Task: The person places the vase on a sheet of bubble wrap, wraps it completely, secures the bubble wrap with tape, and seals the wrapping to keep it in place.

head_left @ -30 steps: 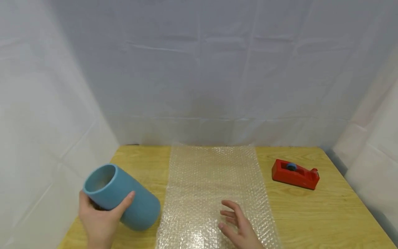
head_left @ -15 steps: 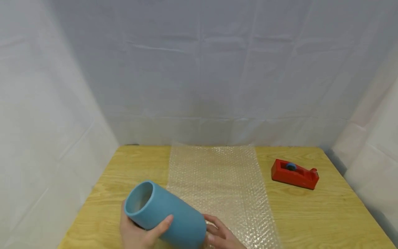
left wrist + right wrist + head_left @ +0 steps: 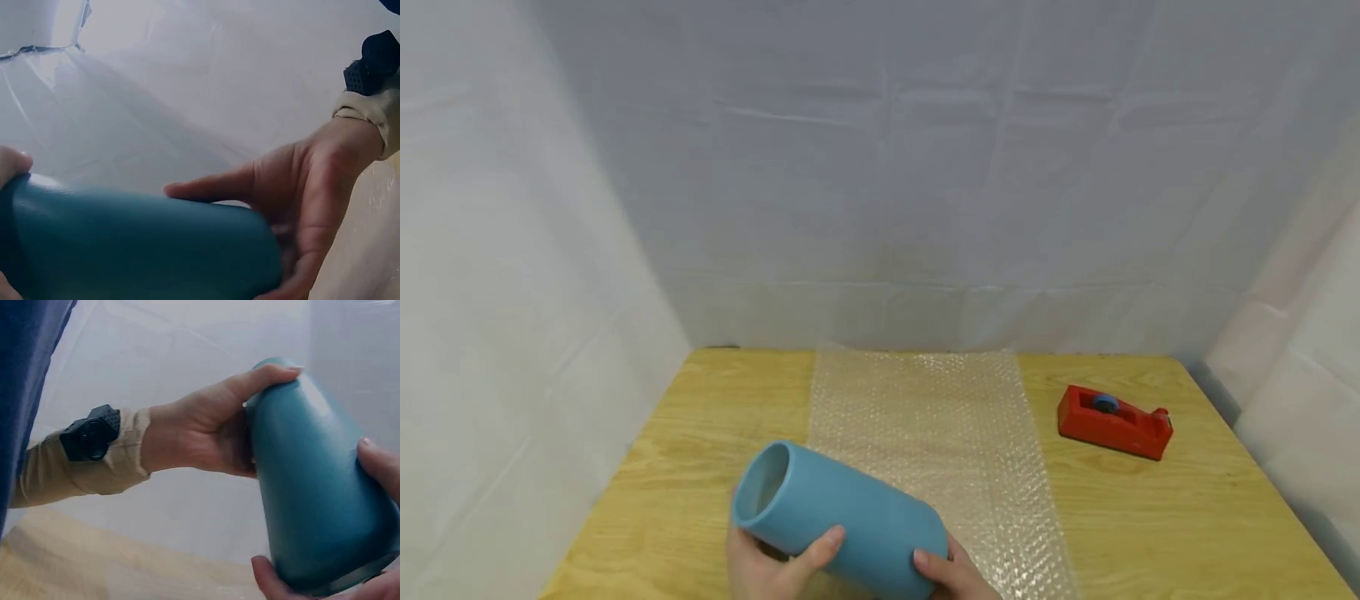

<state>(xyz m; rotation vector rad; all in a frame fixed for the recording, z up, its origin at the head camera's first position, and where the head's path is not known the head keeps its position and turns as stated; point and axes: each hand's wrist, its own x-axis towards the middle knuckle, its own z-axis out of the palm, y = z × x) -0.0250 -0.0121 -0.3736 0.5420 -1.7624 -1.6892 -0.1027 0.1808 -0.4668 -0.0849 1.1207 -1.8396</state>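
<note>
A blue cylindrical vase (image 3: 859, 518) is held tilted above the near part of the table, its open mouth facing up and left. My left hand (image 3: 772, 569) grips it near the mouth, the thumb lying along the side. At the base end, my right hand (image 3: 957, 573) holds it with the thumb on the near side; some fingers are hidden behind. In the left wrist view, the right hand (image 3: 315, 181) cups the end of the vase (image 3: 137, 244). The right wrist view shows the left hand (image 3: 206, 428) wrapped around the other end of the vase (image 3: 319, 481).
A sheet of bubble wrap (image 3: 925, 417) lies flat down the middle of the wooden table (image 3: 692, 450), partly beneath the vase. At the right rests a red tape dispenser (image 3: 1112, 422) with a blue-cored roll. White sheeting (image 3: 880, 167) encloses the back and sides.
The left hand has carried the vase from the left to the middle, over the bubble wrap's near edge. My right hand, apart from it at first, has taken hold of the base.
</note>
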